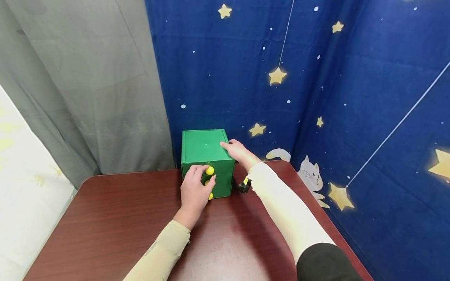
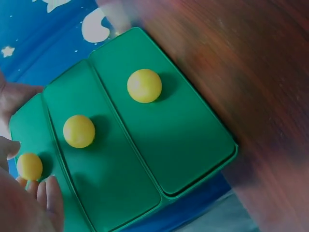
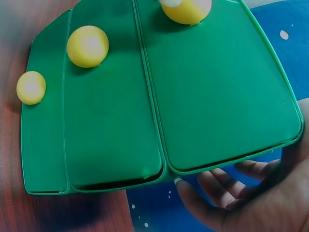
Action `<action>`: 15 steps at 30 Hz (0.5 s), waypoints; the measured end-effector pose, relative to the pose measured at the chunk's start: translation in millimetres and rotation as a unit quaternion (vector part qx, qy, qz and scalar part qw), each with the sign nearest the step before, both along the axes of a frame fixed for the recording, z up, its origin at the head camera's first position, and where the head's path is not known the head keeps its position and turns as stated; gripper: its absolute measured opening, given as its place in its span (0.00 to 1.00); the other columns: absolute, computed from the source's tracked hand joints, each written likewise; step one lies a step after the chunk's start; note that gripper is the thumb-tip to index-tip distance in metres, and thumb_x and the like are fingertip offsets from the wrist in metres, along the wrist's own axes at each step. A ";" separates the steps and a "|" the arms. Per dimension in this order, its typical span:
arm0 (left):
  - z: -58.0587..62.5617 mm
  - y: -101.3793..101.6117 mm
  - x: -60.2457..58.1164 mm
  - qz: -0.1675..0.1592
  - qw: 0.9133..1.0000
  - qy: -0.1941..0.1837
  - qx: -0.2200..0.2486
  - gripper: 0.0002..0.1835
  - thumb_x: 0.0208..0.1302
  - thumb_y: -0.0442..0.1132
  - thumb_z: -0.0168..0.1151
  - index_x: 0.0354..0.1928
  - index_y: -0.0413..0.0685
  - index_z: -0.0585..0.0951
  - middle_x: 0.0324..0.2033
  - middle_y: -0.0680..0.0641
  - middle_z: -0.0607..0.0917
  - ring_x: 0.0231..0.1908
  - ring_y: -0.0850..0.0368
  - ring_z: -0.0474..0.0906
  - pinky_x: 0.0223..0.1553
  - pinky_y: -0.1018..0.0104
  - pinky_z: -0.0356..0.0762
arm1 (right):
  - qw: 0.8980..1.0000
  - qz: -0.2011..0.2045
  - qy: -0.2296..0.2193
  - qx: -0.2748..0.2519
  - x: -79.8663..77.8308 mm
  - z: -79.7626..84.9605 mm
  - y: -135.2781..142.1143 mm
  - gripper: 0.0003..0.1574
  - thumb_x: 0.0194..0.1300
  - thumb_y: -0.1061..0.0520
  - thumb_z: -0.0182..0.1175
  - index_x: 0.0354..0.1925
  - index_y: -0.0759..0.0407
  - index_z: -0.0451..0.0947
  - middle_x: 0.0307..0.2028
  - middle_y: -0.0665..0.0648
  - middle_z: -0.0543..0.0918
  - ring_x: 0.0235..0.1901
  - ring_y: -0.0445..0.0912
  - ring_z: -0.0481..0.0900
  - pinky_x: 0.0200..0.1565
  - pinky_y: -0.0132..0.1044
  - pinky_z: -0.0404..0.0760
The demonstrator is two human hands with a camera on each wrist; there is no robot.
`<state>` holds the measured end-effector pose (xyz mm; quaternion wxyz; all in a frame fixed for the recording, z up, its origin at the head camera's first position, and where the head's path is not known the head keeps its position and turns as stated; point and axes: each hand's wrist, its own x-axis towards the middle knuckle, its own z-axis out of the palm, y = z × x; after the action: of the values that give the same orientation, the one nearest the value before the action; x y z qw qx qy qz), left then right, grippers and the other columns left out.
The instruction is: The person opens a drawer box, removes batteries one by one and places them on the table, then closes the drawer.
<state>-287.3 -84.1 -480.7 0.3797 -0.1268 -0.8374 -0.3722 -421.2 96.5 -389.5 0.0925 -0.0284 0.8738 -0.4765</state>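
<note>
Top drawer: front looks flush w/ the green drawer box (image 1: 204, 144), so shut, by my read. From my remote feed I judge the step in hand as getting a hold on its yellow top knob (image 1: 209, 170).
Box: stands upright near the far edge of the counter (image 1: 133, 210), three fronts stacked, knobs facing the wearer.
Lower knobs: middle knob (image 2: 79, 131) and bottom knob (image 2: 144, 86), same yellow, no finger on either AFAICT.
L hand (image 1: 197, 187): fingers fairly straight, tips touching the top knob; thumb spread, just beside it. I don't read it as a firm pinch yet.
R hand (image 1: 240, 150): thumb on the box top, fingers against its R side, gripping that upper edge; looks like a brace to me.
Next pull: IMO calls for L thumb closing onto the knob, then a straight draw toward the wearer, w/ R hand bracing so the box doesn't slide or tip.
R cuff: small black item (image 1: 245, 185) w/ yellow mark just beside it; can't tell exactly what.
Backdrop: blue star curtain (image 1: 225, 58) behind, grey curtain (image 1: 123, 78) to the L.
</note>
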 end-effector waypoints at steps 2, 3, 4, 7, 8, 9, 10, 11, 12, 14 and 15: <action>-2.3 1.9 -1.8 0.010 0.999 0.023 -0.022 0.20 0.66 0.42 0.81 0.58 0.47 0.88 0.53 0.46 0.84 0.50 0.46 0.82 0.46 0.49 0.88 | 1.000 -0.002 -0.001 -0.001 -1.0 -1.9 -0.3 0.43 0.85 0.32 0.54 0.78 0.61 0.69 0.69 0.65 0.78 0.64 0.57 0.80 0.66 0.54 0.79; -3.2 2.8 -2.4 0.014 0.999 0.032 -0.031 0.20 0.66 0.41 0.81 0.58 0.47 0.87 0.53 0.46 0.83 0.51 0.45 0.81 0.46 0.48 0.88 | 1.000 -0.004 -0.003 -0.001 -1.1 -2.8 -0.6 0.43 0.85 0.32 0.54 0.79 0.61 0.68 0.70 0.65 0.78 0.65 0.57 0.80 0.65 0.54 0.80; -4.2 3.6 -3.3 0.016 0.998 0.042 -0.040 0.21 0.65 0.41 0.81 0.58 0.46 0.87 0.53 0.45 0.82 0.51 0.45 0.81 0.45 0.48 0.88 | 1.000 -0.005 -0.007 -0.002 -1.6 -4.1 -1.0 0.44 0.85 0.32 0.54 0.79 0.61 0.68 0.70 0.65 0.78 0.65 0.57 0.80 0.65 0.54 0.80; -5.5 6.4 -6.2 0.021 0.996 0.067 -0.055 0.19 0.64 0.39 0.81 0.56 0.46 0.88 0.52 0.45 0.82 0.50 0.44 0.80 0.41 0.50 0.89 | 1.000 -0.009 -0.010 -0.001 -2.1 -5.7 -1.4 0.45 0.85 0.32 0.55 0.80 0.61 0.68 0.70 0.65 0.78 0.64 0.56 0.81 0.64 0.53 0.81; -5.1 7.1 -7.5 0.021 0.995 0.074 -0.059 0.19 0.64 0.38 0.80 0.55 0.45 0.88 0.52 0.45 0.82 0.50 0.44 0.80 0.40 0.50 0.89 | 1.000 -0.011 -0.010 -0.003 -2.1 -5.6 -1.4 0.44 0.85 0.32 0.55 0.80 0.61 0.68 0.70 0.65 0.78 0.63 0.57 0.81 0.64 0.54 0.81; -4.6 7.8 -8.8 0.022 0.995 0.080 -0.062 0.18 0.65 0.37 0.80 0.55 0.45 0.88 0.51 0.44 0.82 0.50 0.44 0.80 0.39 0.50 0.89 | 1.000 -0.012 -0.010 -0.003 -2.1 -5.4 -1.5 0.44 0.85 0.32 0.55 0.79 0.61 0.68 0.70 0.65 0.78 0.63 0.57 0.81 0.64 0.54 0.81; -4.0 8.5 -10.2 0.023 0.994 0.086 -0.067 0.16 0.65 0.37 0.79 0.54 0.45 0.88 0.51 0.44 0.82 0.50 0.43 0.80 0.39 0.50 0.89 | 1.000 -0.013 -0.008 -0.005 -2.3 -5.1 -1.4 0.44 0.85 0.32 0.55 0.79 0.61 0.68 0.70 0.65 0.78 0.63 0.57 0.81 0.64 0.53 0.81; -3.2 8.9 -11.4 0.024 0.993 0.091 -0.072 0.15 0.65 0.36 0.78 0.53 0.44 0.88 0.51 0.44 0.82 0.49 0.43 0.80 0.38 0.50 0.90 | 1.000 -0.014 -0.006 -0.007 -2.4 -4.6 -1.3 0.44 0.85 0.32 0.55 0.79 0.61 0.69 0.70 0.65 0.78 0.63 0.57 0.81 0.64 0.53 0.81; -2.5 9.1 -12.6 0.025 0.992 0.099 -0.078 0.14 0.65 0.35 0.78 0.52 0.44 0.88 0.50 0.43 0.82 0.49 0.42 0.80 0.38 0.50 0.90 | 1.000 -0.015 -0.005 -0.009 -2.4 -4.2 -1.4 0.44 0.85 0.32 0.55 0.79 0.61 0.69 0.70 0.65 0.78 0.63 0.57 0.80 0.64 0.53 0.81; -1.5 8.9 -14.8 0.026 0.990 0.109 -0.091 0.13 0.65 0.33 0.76 0.50 0.43 0.88 0.49 0.42 0.82 0.48 0.42 0.80 0.40 0.50 0.90 | 1.000 -0.015 -0.006 -0.012 -2.6 -3.4 -1.7 0.44 0.85 0.33 0.55 0.79 0.61 0.68 0.70 0.65 0.78 0.64 0.57 0.80 0.65 0.53 0.80; -1.1 8.7 -15.7 0.028 0.988 0.114 -0.098 0.12 0.64 0.33 0.76 0.49 0.43 0.88 0.49 0.42 0.82 0.48 0.42 0.80 0.40 0.50 0.90 | 1.000 -0.016 -0.007 -0.012 -2.7 -3.2 -1.8 0.44 0.85 0.33 0.55 0.79 0.61 0.68 0.71 0.65 0.77 0.65 0.57 0.80 0.65 0.53 0.80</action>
<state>-303.1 -75.4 -481.8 0.4690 -0.1814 -0.8242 -0.2605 -424.0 94.6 -392.7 0.0910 -0.0125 0.8676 -0.4887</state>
